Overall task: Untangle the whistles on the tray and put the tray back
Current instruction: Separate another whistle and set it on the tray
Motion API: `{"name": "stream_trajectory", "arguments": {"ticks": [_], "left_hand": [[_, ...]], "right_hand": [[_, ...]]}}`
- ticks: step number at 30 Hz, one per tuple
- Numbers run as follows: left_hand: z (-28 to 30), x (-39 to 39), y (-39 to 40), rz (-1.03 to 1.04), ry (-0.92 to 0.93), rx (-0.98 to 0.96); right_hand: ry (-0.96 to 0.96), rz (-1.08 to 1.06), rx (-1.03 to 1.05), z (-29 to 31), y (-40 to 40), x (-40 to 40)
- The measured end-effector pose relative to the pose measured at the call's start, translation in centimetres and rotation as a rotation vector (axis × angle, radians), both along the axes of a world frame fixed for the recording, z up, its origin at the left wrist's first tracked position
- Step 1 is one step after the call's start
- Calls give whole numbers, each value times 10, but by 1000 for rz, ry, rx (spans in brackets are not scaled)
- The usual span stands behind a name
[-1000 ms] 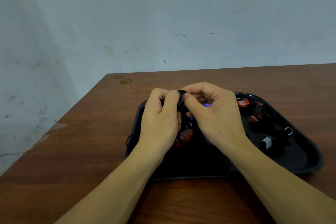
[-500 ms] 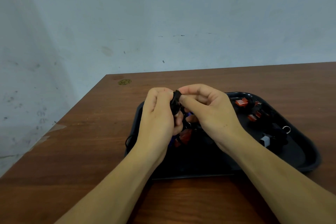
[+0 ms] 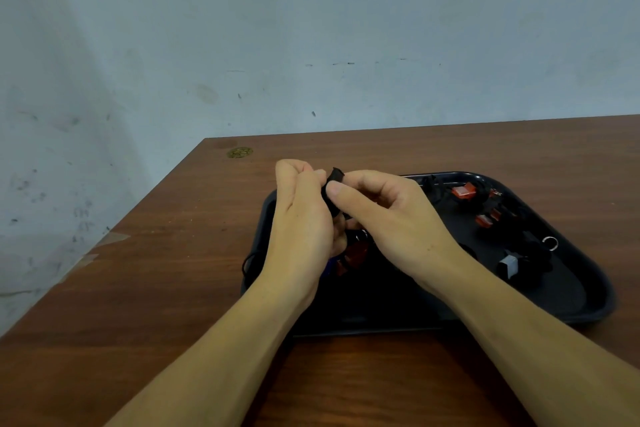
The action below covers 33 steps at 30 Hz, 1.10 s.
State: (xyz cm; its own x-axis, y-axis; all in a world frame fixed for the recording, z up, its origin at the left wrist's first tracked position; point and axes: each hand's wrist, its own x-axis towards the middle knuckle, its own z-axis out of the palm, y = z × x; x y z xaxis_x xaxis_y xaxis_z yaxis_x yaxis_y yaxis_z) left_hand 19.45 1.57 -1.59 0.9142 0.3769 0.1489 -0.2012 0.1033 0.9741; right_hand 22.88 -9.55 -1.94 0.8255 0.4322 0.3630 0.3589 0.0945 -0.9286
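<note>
We are working over the tray (image 3: 588,302), which is sitting on the table (image 3: 173,270) in front of us; both hands are raised together above its left part, meeting at one black whistle (image 3: 335,180); the left hand (image 3: 304,229) is curling its fingers round the whistle's left side, and the right hand (image 3: 391,218) is pinching it from the right, thumb (image 3: 341,191) pressing on the near face; only the whistle's top corner is showing above the fingers, so we cannot tell how it is lying within the grip. Below the hands, a red whistle (image 3: 356,253) and something blue (image 3: 329,265) are lying on the tray, partly hidden by the left wrist; a metal ring (image 3: 362,236) is showing just above them; a loop of black cord (image 3: 249,263) is hanging over the tray's left rim onto the wood. Well to the right, more red whistles (image 3: 464,191) are lying near the far rim, with black cords running among them; nearer us, a grey-tipped whistle (image 3: 509,265) is resting beside a key ring (image 3: 550,243); whether these are knotted together we cannot tell. A pale wall (image 3: 311,28) is standing behind the table; a small yellowish mark (image 3: 239,152) is showing near the table's far left corner.
</note>
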Motion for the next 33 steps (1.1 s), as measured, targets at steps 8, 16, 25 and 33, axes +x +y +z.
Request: {"name": "stream_trajectory", "arguments": {"ticks": [8,16,25,33], "left_hand": [[2,3,0,-46,7,-74],[1,-1,20,-80,-125,309],[-3,0,20,-5,-242,447],[-6,2,20,45,-273,636]], "right_hand": [[65,10,55,-1,-5,5],[212,15,52,2,-17,16],[323,48,186,3,-17,14],[329,-12,260,3,-16,15]]}}
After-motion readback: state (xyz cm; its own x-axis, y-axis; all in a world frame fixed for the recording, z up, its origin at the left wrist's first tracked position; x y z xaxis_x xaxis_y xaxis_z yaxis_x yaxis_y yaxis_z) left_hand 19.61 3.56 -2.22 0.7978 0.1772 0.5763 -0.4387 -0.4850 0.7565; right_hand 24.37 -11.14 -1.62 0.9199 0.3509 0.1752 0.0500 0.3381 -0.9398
